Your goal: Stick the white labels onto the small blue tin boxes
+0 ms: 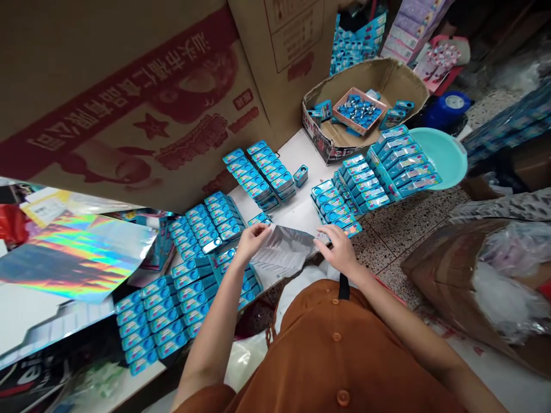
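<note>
My left hand (pixel 251 239) pinches the left edge of a silvery plastic sheet (pixel 282 250), which is spread over the near edge of the white table (pixel 301 209). At the sheet's right corner my right hand (pixel 338 249) grips it with the fingers closed. Stacks of small blue tin boxes (pixel 262 172) lie on the table just beyond both hands. More blue boxes (pixel 183 298) are packed in rows to the left of my left arm.
Big brown cartons (pixel 129 103) stand behind the table. An open carton (pixel 365 86) at the back holds a pink tray of small parts. A teal basin (pixel 447 155), holographic sheets (pixel 77 252) at left and plastic-filled boxes (pixel 495 275) at right surround me.
</note>
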`<state>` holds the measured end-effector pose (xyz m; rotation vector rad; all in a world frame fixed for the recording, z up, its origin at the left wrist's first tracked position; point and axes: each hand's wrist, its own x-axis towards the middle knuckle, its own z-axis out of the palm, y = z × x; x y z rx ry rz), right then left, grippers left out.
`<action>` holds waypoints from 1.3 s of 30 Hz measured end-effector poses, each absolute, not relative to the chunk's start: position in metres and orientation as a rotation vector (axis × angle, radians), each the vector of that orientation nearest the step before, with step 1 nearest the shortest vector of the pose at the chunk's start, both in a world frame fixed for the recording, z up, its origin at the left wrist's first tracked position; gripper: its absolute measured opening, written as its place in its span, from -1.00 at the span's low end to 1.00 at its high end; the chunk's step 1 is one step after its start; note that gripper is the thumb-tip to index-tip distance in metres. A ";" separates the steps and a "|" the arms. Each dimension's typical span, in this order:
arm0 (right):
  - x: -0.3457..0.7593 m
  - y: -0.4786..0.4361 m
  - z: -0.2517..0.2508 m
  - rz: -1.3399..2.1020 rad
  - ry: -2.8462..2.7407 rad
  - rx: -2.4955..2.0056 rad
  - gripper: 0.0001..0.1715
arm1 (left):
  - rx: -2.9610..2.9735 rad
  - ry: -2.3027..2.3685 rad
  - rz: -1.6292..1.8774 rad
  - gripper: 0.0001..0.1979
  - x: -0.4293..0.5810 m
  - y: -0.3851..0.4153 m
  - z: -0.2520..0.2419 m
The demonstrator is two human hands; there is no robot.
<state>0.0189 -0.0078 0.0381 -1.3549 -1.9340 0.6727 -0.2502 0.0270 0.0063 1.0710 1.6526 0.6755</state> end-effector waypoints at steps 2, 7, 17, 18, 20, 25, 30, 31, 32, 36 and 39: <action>0.003 -0.003 0.046 0.724 -1.982 -1.247 -0.62 | 1.108 1.509 0.720 -0.67 -0.237 0.008 0.033; -0.023 0.003 0.066 0.815 -1.972 -1.053 -0.63 | 1.165 1.465 0.865 -0.73 -0.211 -0.024 0.083; -0.033 -0.008 0.085 0.540 -2.054 -1.050 -0.63 | 1.084 1.702 1.041 -0.67 -0.194 -0.036 0.105; -0.034 -0.009 0.086 0.491 -2.066 -1.056 -0.63 | 1.085 1.716 1.051 -0.67 -0.193 -0.036 0.106; -0.036 -0.011 0.086 0.404 -2.078 -1.056 -0.63 | 1.084 1.732 1.069 -0.67 -0.191 -0.036 0.108; -0.040 -0.014 0.086 0.365 -2.058 -1.092 -0.64 | 1.105 1.748 1.061 -0.67 -0.191 -0.036 0.109; -0.045 -0.013 0.084 0.376 -2.006 -1.091 -0.69 | 1.100 1.777 1.056 -0.67 -0.193 -0.034 0.109; -0.045 -0.012 0.083 0.374 -1.996 -1.090 -0.71 | 1.100 1.778 1.055 -0.67 -0.194 -0.034 0.109; -0.046 -0.011 0.082 0.375 -1.990 -1.089 -0.73 | 1.101 1.774 1.054 -0.67 -0.194 -0.033 0.109; -0.044 -0.008 0.080 0.407 -2.000 -1.101 -0.78 | 1.099 1.738 1.051 -0.67 -0.195 -0.032 0.108; -0.043 -0.004 0.080 0.424 -2.017 -1.097 -0.79 | 1.148 1.737 1.024 -0.69 -0.197 -0.032 0.106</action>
